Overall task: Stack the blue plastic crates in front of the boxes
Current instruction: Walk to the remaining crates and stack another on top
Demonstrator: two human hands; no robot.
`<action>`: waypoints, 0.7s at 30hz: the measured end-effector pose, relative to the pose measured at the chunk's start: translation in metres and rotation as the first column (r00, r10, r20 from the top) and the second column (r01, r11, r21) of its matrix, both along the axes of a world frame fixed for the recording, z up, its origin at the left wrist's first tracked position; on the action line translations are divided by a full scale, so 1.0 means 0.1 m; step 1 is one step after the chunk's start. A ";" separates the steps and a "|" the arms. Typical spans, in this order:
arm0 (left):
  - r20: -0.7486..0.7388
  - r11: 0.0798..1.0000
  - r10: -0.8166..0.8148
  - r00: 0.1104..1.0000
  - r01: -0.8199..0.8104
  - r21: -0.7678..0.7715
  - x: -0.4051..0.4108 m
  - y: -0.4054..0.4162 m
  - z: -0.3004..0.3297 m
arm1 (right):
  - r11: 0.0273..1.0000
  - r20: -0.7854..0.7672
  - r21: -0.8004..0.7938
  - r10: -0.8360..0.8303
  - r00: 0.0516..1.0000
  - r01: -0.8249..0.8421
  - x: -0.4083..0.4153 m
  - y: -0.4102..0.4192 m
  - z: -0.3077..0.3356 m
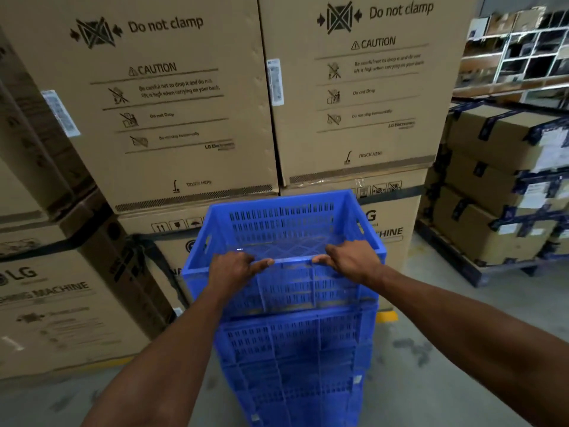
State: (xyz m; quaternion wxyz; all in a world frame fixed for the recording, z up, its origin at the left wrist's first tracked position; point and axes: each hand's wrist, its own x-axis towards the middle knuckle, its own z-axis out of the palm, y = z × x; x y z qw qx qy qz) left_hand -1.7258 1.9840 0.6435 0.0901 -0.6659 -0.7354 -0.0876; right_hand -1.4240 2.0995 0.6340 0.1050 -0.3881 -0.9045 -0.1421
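Observation:
A blue slotted plastic crate (281, 229) sits on top of a stack of blue crates (292, 359) standing on the floor right in front of tall cardboard boxes (172, 97). My left hand (235, 268) grips the near rim of the top crate, left of centre. My right hand (348, 257) grips the same rim right of centre. Fingers of both hands curl over the rim's edge. The top crate is empty inside.
Large LG washing-machine boxes (58, 303) stand at the left and behind the stack. A pallet of taped cardboard cartons (498, 186) is at the right, with shelving (523, 50) beyond. Grey concrete floor (437, 349) lies between stack and pallet.

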 end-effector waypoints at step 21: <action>-0.068 0.993 0.120 0.991 -0.118 0.021 0.55 0.16 -0.12 | 0.997 -0.084 -0.054 -0.068 0.994 0.063 -0.01 -0.09 0.04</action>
